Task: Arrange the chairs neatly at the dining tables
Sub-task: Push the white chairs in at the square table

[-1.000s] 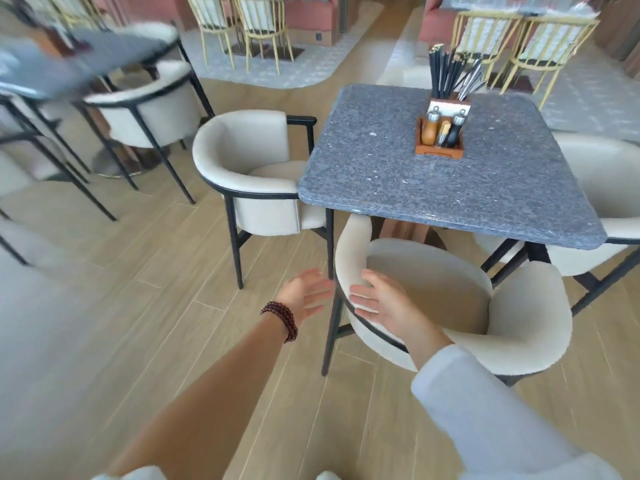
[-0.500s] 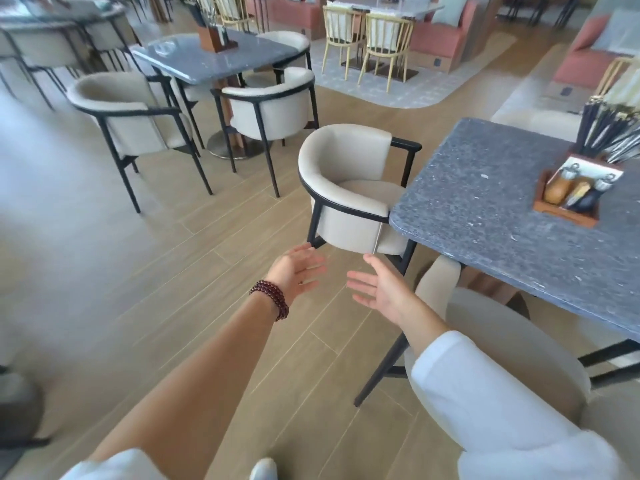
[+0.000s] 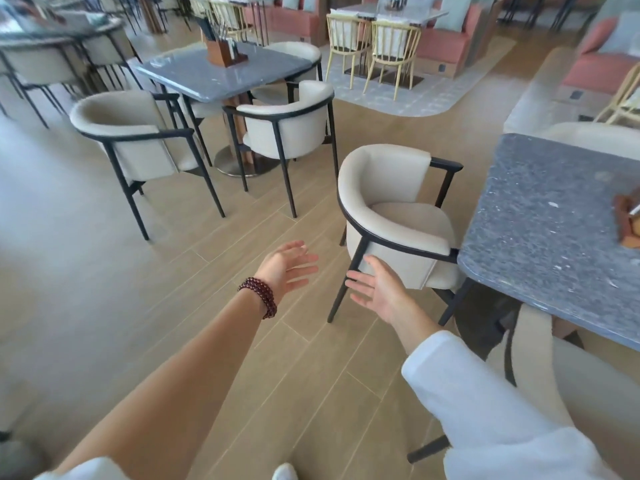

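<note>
Both hands have left the chair in the foreground and the view has swung left, so the cream armchair (image 3: 398,216) at the left side of the grey stone surface (image 3: 554,230) now sits mid-frame instead of at the edge. Left of that armchair, the left hand (image 3: 289,266), with a dark bead bracelet (image 3: 258,296) on the wrist, hovers over the wooden floor (image 3: 207,271), fingers (image 3: 306,258) spread and holding nothing. Just beside the armchair's near front leg, the right hand (image 3: 375,289) is likewise open and empty, palm turned inward, apart from the frame. The armchair itself stands tucked partly under the surface, its seat facing the edge and one arm touching or nearly touching the corner. Right of it and nearer the camera, the earlier chair (image 3: 540,344) shows only its curved back under the surface.

Judging by the thin black metal frame and padded shell, the armchair is probably moderately light but rigid; the upholstery gives, so the curved top rail of the backrest looks the firmest place to hold. Its legs may scrape on the floor if dragged.
</note>
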The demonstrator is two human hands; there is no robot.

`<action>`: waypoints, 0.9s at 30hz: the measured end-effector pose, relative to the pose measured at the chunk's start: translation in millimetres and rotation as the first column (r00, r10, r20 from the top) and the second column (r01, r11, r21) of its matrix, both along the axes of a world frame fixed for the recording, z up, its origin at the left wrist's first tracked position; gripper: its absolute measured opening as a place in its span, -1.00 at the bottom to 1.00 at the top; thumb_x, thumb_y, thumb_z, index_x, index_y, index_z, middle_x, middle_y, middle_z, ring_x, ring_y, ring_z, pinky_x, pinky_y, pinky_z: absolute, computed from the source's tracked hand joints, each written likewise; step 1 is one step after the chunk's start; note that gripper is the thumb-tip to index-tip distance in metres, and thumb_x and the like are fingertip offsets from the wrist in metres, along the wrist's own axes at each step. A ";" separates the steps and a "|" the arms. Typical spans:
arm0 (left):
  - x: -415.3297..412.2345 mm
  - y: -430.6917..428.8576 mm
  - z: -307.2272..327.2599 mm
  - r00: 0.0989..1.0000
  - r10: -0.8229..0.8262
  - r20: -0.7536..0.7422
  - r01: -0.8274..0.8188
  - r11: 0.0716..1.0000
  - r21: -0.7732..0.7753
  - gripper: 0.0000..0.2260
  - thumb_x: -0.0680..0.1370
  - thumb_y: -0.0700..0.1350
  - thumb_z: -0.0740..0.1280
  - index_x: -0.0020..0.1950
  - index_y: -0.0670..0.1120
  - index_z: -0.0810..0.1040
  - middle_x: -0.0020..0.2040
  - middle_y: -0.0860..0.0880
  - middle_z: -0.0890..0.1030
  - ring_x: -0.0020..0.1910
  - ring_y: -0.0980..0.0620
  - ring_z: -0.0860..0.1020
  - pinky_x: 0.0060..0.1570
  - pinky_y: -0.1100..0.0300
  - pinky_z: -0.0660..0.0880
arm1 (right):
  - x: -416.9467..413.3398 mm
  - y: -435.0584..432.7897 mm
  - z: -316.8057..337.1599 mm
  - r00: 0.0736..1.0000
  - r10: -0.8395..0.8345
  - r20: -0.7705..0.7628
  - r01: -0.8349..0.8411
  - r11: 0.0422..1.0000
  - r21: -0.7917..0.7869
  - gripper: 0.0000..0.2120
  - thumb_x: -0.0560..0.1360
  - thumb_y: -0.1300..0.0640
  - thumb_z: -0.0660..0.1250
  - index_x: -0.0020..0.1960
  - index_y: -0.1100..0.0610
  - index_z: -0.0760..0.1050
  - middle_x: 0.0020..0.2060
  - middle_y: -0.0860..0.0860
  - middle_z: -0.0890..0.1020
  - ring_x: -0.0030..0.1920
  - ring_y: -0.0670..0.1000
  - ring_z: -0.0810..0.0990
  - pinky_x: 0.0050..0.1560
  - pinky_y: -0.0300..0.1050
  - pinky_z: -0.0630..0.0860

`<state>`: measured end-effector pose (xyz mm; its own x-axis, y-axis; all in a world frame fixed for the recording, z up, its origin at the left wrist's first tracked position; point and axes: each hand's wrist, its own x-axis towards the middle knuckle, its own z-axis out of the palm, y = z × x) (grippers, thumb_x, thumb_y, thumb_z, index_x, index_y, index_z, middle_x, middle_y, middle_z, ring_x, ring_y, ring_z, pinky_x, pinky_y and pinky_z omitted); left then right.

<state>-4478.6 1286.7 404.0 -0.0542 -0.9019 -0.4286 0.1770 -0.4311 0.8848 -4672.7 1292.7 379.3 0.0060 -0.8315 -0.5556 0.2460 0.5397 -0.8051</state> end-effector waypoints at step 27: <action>107.5 -401.4 -3.2 0.968 -0.249 0.043 0.245 0.967 0.072 -0.83 0.58 -0.03 0.26 0.14 -0.04 0.46 0.03 -0.05 0.65 0.08 -0.05 0.59 0.21 -0.04 0.47 | 131.1 -352.6 -20.0 0.884 -0.439 0.164 0.392 0.885 0.252 -0.46 0.58 -0.04 0.22 0.49 0.12 0.19 0.21 0.19 0.58 0.17 0.15 0.60 0.12 0.07 0.50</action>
